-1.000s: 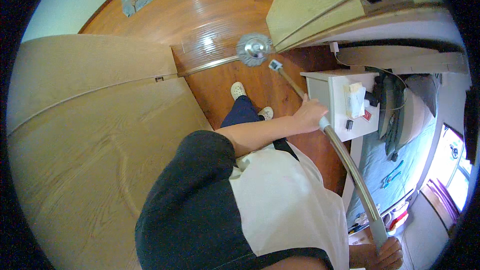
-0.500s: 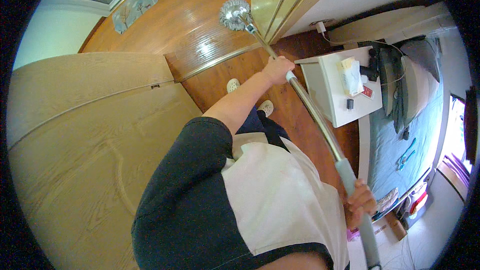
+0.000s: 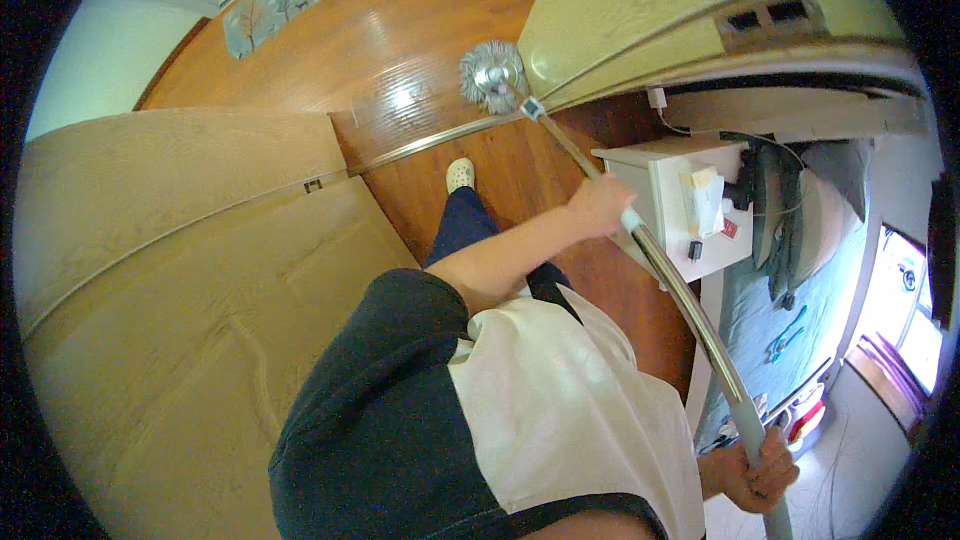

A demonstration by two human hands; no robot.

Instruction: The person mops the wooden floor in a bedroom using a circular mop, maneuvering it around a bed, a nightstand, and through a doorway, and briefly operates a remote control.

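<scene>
Both of my hands grip one long mop [image 3: 690, 302] with a silver pole and a pale grey grip. My left hand [image 3: 601, 205] is wrapped round the upper pole, just beyond a pale collar. Lower down, my right hand [image 3: 762, 470] closes round the grey grip near the lower right. The round mop head [image 3: 492, 77], with grey fringe and a silver disc, rests on the wooden floor beside the door frame, just past a metal threshold strip [image 3: 425, 145].
A wooden door [image 3: 190, 320] fills the left. At the right stand a white bedside cabinet [image 3: 650, 190] with a tissue pack [image 3: 706, 202] and a bed with a blue cover [image 3: 745, 330]. A picture mat [image 3: 275, 8] lies beyond. My foot in a pale clog [image 3: 460, 174] is near the threshold.
The mop head has slid right and nearer, along the door frame. Both hands have moved right and nearer with the pole. Only one clog shows now, where two showed before.
</scene>
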